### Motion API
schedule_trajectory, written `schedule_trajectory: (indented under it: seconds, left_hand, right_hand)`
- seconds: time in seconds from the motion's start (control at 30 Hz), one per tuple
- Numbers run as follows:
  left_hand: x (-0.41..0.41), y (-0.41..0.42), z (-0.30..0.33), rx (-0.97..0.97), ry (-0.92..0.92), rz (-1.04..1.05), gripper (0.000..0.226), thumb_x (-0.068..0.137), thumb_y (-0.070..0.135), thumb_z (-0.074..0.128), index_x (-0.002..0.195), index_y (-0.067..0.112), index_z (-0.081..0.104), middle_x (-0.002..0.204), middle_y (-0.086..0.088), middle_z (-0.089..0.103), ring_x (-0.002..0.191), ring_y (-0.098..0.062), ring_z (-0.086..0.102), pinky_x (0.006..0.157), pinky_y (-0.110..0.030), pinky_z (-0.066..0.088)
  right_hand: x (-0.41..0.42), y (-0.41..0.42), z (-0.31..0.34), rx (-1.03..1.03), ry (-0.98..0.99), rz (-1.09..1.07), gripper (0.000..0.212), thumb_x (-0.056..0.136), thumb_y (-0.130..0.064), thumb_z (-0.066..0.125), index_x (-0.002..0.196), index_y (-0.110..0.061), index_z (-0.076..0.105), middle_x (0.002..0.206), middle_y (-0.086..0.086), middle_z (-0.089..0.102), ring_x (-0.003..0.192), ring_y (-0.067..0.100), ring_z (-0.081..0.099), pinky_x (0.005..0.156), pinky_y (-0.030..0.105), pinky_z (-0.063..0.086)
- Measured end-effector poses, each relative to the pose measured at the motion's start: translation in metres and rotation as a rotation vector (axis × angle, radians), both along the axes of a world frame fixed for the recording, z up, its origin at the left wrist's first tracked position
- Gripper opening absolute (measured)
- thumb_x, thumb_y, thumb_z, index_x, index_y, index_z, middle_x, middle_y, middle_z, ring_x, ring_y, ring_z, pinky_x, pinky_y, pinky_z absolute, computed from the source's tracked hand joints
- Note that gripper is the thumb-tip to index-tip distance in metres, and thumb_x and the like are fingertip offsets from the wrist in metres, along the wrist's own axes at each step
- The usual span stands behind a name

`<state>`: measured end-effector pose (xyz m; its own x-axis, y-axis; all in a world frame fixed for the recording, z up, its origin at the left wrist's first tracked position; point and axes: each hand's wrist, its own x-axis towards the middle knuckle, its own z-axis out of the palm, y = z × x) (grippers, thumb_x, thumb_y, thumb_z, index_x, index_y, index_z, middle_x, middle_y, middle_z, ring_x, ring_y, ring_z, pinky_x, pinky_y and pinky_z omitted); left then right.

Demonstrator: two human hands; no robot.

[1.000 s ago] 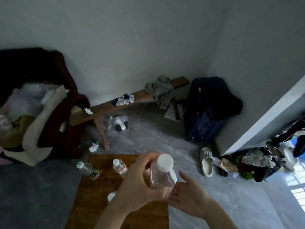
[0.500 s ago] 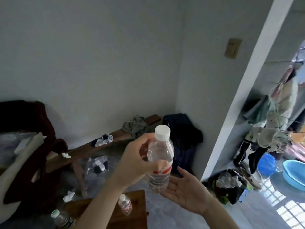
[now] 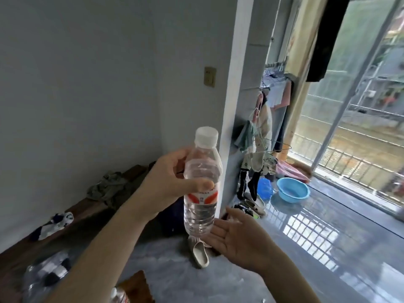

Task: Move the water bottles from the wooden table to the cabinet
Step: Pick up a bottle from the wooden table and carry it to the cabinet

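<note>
**One bottle is up in your hand, on its way to the cabinet**

The clear water bottle point(image 3: 202, 186) with the white cap and red label is up in the air. It stands almost straight, well above the wooden table point(image 3: 135, 285). Your left hand point(image 3: 166, 182) holds it: the fingers curl round the back and the thumb presses the front, just above the label. Your right hand point(image 3: 238, 237) is flat and spread, palm up. It sits just beside the bottom of the bottle. I cannot tell if it touches.

I think you are in the carry step. The bottle has left the table, and no cabinet shows yet. Next you need to find the cabinet, walk to it, and set the bottle down standing up. You could slide your right palm under the bottom to keep it steady.

One more bottle point(image 3: 117, 297) peeks in at the bottom edge, by the corner of the table. It still needs moving.

Half a second ago the bottle was lower, and two bottles by the table could be seen. Now you have turned to the right. Only a corner of the table shows. The wooden bench point(image 3: 87, 206) has slid to the left, and the blue basin point(image 3: 293, 190) and the bright balcony door point(image 3: 354, 119) fill the right side.
</note>
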<state>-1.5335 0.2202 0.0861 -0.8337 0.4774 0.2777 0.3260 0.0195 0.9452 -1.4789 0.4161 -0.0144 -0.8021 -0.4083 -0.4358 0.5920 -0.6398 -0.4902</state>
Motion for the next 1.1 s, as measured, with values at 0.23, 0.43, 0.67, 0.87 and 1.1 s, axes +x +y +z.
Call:
schedule_trajectory:
  seconds: [0.23,0.43,0.67,0.87,1.1]
  left_hand:
    - [0.028,0.063,-0.002,-0.067,-0.034,-0.237,0.073,0.046,0.04,0.09,0.116,0.03,0.07,0.107,0.002,0.079,0.102,-0.019,0.075,0.097,-0.046,0.057]
    - [0.087,0.14,-0.001,-0.099,0.004,-0.502,0.064,0.046,0.038,0.092,0.107,0.034,0.073,0.105,0.007,0.08,0.097,-0.015,0.077,0.086,-0.033,0.061]
    - [0.213,0.244,0.015,-0.104,0.118,-0.823,0.062,0.047,0.039,0.093,0.104,0.037,0.071,0.105,0.005,0.08,0.102,-0.017,0.075,0.086,-0.033,0.061]
    - [0.373,0.313,0.013,-0.121,0.169,-1.142,0.049,0.061,0.041,0.092,0.103,0.036,0.069,0.101,0.013,0.079,0.096,-0.008,0.075,0.085,-0.033,0.061]
    - [0.575,0.344,0.009,-0.105,0.214,-1.529,0.049,0.057,0.045,0.093,0.1,0.038,0.071,0.1,0.017,0.079,0.091,-0.002,0.075,0.07,-0.017,0.059]
  right_hand:
    - [0.1,0.03,-0.001,-0.056,0.003,-0.296,0.06,0.094,-0.029,0.049,0.129,0.019,0.05,0.132,0.035,0.055,0.112,0.046,0.063,0.098,0.048,0.05]
    - [0.203,0.069,-0.003,-0.081,-0.035,-0.572,0.062,0.092,-0.028,0.052,0.132,0.019,0.046,0.135,0.035,0.052,0.122,0.046,0.053,0.104,0.048,0.044]
    - [0.357,0.109,0.001,-0.041,0.037,-0.914,0.064,0.091,-0.029,0.055,0.133,0.019,0.046,0.137,0.035,0.05,0.129,0.045,0.049,0.102,0.049,0.048]
    - [0.526,0.116,-0.005,-0.019,0.041,-1.199,0.066,0.089,-0.033,0.054,0.13,0.019,0.05,0.137,0.035,0.05,0.13,0.045,0.048,0.111,0.047,0.04]
    - [0.71,0.076,-0.003,0.023,-0.015,-1.574,0.064,0.09,-0.033,0.045,0.124,0.02,0.055,0.129,0.036,0.057,0.122,0.045,0.055,0.105,0.045,0.043]
